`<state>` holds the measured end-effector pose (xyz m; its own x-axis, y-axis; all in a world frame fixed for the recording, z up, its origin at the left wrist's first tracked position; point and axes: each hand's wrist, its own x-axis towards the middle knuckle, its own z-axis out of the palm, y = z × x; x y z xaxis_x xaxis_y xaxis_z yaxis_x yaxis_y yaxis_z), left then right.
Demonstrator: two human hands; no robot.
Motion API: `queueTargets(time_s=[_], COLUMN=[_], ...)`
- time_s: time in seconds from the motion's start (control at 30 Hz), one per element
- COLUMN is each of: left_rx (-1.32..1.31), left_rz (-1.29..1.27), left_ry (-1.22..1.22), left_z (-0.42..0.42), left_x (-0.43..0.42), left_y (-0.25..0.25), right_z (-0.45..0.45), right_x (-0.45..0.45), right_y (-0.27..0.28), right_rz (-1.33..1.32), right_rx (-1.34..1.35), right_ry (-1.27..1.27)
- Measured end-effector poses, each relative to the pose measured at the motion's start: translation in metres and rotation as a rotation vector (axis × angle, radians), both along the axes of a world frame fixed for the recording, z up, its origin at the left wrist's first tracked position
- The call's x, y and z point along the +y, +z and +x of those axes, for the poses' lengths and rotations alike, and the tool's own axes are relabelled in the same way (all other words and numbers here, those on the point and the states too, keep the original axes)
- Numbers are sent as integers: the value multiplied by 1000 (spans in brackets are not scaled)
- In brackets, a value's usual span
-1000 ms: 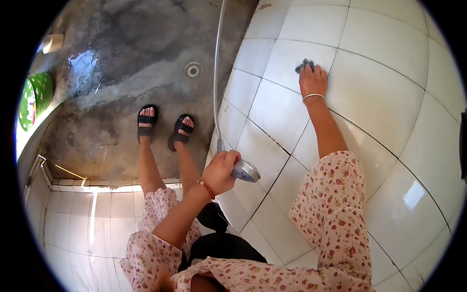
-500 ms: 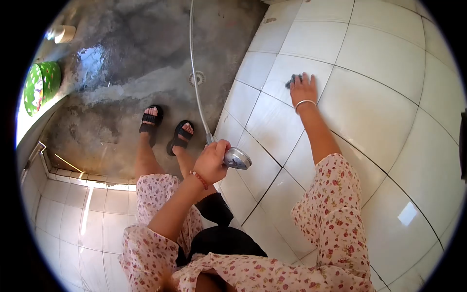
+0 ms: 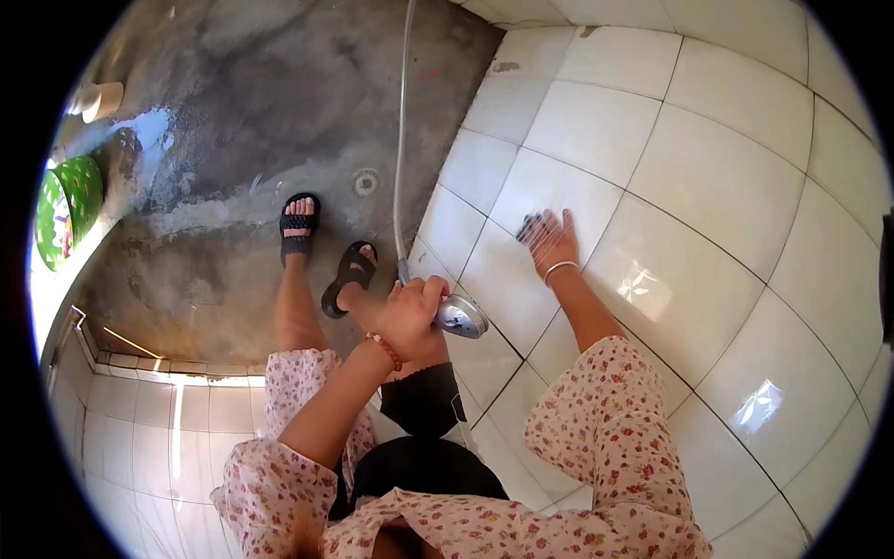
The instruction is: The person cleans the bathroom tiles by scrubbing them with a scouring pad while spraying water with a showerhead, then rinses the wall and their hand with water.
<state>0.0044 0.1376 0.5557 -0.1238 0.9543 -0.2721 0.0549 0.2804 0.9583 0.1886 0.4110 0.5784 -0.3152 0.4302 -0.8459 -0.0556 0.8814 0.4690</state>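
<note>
My left hand [image 3: 414, 317], with a red bead bracelet at the wrist, is closed around the handle of a silver shower head [image 3: 461, 318]. Its face points right, toward the tiles, and no water can be made out. From the handle a pale hose [image 3: 401, 158] runs up and out of the frame. My right hand [image 3: 554, 247], wearing a white bangle, lies against the white tiled wall [image 3: 689, 233]. Under its slightly blurred fingertips is a grey scrubber, apparently steel wool [image 3: 530, 228], pressed on the tile.
Below is a wet grey concrete floor [image 3: 251, 121] with a round drain [image 3: 366, 183]. My feet stand there in black sandals [image 3: 298, 224]. At the left are a green patterned bucket [image 3: 82, 194] and a cream container [image 3: 102, 101]. A tiled ledge [image 3: 200, 373] edges the floor.
My right hand has slid over the tile toward my body with the scrubber. The left hand keeps hold of the shower head, nearly in place. The whole view has shifted a little.
</note>
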Motion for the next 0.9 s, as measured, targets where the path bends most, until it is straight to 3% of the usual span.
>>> queueTargets(time_s=[0.03,0.07,0.13,0.23,0.3,0.33,0.37,0.43,0.5,0.53,0.57,0.7,0.77,0.87,0.9], left_rx=[6,12,17,31,47,57,71,100,72,53,58,63,83,75,48], left_rz=[9,13,1,-27,-58,-56,-55,-60,-68,-58,-66,-32,-11,-21,-46], left_ry=[15,28,36,12,-17,-17,-16,0,4,5,-19,-56,-57,-61,-81], left_z=[-4,-4,-5,-3,-18,-28,-33,-40,-39,-43,-41,-53,-52,-59,-63], left_x=[8,15,25,39,49,53,56,67,72,77,76,89,97,102,103], left_y=[-1,-1,-4,-6,-8,-7,-4,-7,-4,-3,4,12,7,-1,-3], right_z=[-7,-40,-71,-48,-19,2,38,18,-64,-75,-112,-155,-151,-149,-115], right_x=[34,56,90,85,81,80,93,102,96,102,97,85,90,95,109], right_y=[-8,6,18,-17,-57,-88,-129,-129,-62,-33,4,92,84,28,-9], right_rz=[143,174,337,360,181,101,-5,-6,-41,-126,-175,-222,-254,-265,-253], right_rx=[69,207,155,148,103,573,454,323,-38,-62,-204,-317,-277,-263,-137], right_ry=[79,-35,108,68,214,-242,-66,152,100,213,171,109,74,34,44])
